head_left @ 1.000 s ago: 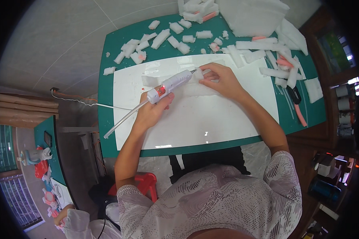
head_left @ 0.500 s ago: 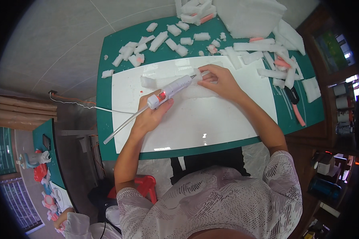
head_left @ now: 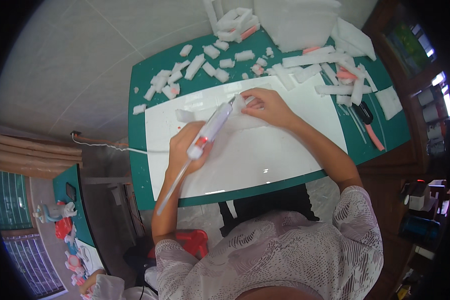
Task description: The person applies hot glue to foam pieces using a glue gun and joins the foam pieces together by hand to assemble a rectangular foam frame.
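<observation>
1. Lying on the green table point(head_left: 140, 150), the white board point(head_left: 265, 150) has slid slightly nearer in view.
2. Right hand point(head_left: 267, 106), fingers together, keeps pressing a foam piece point(head_left: 238, 103) onto the far board.
3. Left hand point(head_left: 185, 150) stays clamped on the glue gun point(head_left: 208, 131); its tip has swung right, now touching the foam piece, so gluing is on.

A board point(head_left: 285, 150) is lying on the table point(head_left: 140, 150); foam bits point(head_left: 195, 67) are lying behind it, strips point(head_left: 335, 75) to its right, a glue gun point(head_left: 210, 130) resting across it.
</observation>
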`<state>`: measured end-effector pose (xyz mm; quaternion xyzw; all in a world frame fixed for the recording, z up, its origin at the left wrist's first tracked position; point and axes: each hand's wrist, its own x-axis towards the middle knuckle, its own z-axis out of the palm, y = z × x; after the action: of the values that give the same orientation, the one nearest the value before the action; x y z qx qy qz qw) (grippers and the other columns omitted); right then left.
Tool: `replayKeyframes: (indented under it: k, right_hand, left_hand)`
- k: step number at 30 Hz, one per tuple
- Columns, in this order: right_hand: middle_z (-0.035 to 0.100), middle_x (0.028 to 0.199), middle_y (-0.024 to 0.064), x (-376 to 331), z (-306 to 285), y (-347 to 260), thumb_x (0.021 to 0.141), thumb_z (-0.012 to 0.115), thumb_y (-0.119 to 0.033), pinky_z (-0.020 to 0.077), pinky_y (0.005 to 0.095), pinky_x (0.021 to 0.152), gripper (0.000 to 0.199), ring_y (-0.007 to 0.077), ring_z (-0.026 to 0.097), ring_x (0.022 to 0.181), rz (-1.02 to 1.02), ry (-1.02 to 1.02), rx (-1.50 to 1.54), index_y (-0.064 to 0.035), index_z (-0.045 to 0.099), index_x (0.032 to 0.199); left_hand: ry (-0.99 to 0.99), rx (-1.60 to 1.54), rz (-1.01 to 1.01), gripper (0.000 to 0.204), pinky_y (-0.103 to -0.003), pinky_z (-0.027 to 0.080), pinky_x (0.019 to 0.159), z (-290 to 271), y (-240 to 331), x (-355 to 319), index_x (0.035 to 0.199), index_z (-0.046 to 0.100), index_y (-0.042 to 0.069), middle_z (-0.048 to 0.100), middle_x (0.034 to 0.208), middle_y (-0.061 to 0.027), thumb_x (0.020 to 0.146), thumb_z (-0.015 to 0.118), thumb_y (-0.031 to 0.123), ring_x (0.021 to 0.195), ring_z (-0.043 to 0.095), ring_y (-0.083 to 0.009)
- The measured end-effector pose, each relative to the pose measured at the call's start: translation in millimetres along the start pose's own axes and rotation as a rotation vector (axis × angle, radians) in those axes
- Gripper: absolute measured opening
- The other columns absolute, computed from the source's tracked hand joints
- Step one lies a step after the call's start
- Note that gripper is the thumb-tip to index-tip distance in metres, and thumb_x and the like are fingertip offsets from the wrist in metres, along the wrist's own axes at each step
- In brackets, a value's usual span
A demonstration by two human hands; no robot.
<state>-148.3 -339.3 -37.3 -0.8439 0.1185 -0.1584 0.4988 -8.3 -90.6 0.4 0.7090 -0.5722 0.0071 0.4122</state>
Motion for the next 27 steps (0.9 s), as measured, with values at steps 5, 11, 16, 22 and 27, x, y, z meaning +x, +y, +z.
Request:
replayKeyframes:
  k: [5, 11, 16, 22, 27]
  right_hand:
    - [0.067, 0.117, 0.0136, 1.2, -0.7, -2.7, 0.085, 0.079, -0.012, 0.0578, 0.0286, 0.081, 0.04, 0.018, 0.071, 0.091, -0.026, -0.005, 0.017, 0.0006, 0.065, 0.12]
    - [0.068, 0.116, 0.0144, 0.5, 3.2, 4.8, 0.085, 0.077, -0.011, 0.0578, 0.0281, 0.08, 0.039, 0.0185, 0.071, 0.09, -0.05, 0.002, 0.02, 0.0011, 0.065, 0.12]
    - [0.069, 0.115, 0.0148, -1.1, 0.7, 0.7, 0.085, 0.077, -0.013, 0.0574, 0.0278, 0.078, 0.04, 0.02, 0.071, 0.087, -0.036, 0.006, -0.008, -0.0009, 0.065, 0.121]
    - [0.069, 0.118, 0.0152, 0.1, 3.3, 4.8, 0.086, 0.077, -0.017, 0.0564, 0.0275, 0.078, 0.043, 0.0215, 0.072, 0.087, -0.038, 0.001, -0.032, -0.0033, 0.064, 0.125]
    - [0.069, 0.119, 0.0154, -0.5, 1.9, 3.6, 0.086, 0.077, -0.018, 0.0563, 0.0276, 0.078, 0.042, 0.0215, 0.071, 0.086, -0.036, 0.006, -0.046, -0.0037, 0.065, 0.125]
  left_hand:
    - [0.011, -0.128, -0.226, 0.024, -0.036, 0.053, 0.077, -6.3, 5.5, 6.2, 0.1, 0.067, -0.001, 0.069, 0.094, -0.0178, 0.078, 0.071, 0.007, 0.083, 0.068, -0.0343]
    - [0.094, -0.105, -0.146, 0.023, -0.035, 0.052, 0.073, -22.4, 0.3, 1.7, 0.1, 0.067, -0.001, 0.068, 0.091, -0.0162, 0.08, 0.072, 0.01, 0.079, 0.067, -0.0298]
    - [0.337, 0.245, -0.09, 0.022, -0.038, 0.052, 0.073, -77.7, -11.8, 15.1, 0.108, 0.065, 0.0, 0.067, 0.092, -0.017, 0.089, 0.07, 0.011, 0.079, 0.067, -0.0315]
    - [0.279, 0.407, -0.204, 0.019, -0.039, 0.051, 0.072, -61.5, -77.7, -20.3, 0.103, 0.063, 0.001, 0.064, 0.088, -0.0179, 0.089, 0.071, 0.011, 0.077, 0.065, -0.0325]
    - [0.12, 0.348, -0.397, 0.026, -0.037, 0.051, 0.071, -56.9, -100.6, -30.1, 0.102, 0.061, 0.001, 0.064, 0.089, -0.0175, 0.083, 0.077, 0.01, 0.077, 0.064, -0.0309]
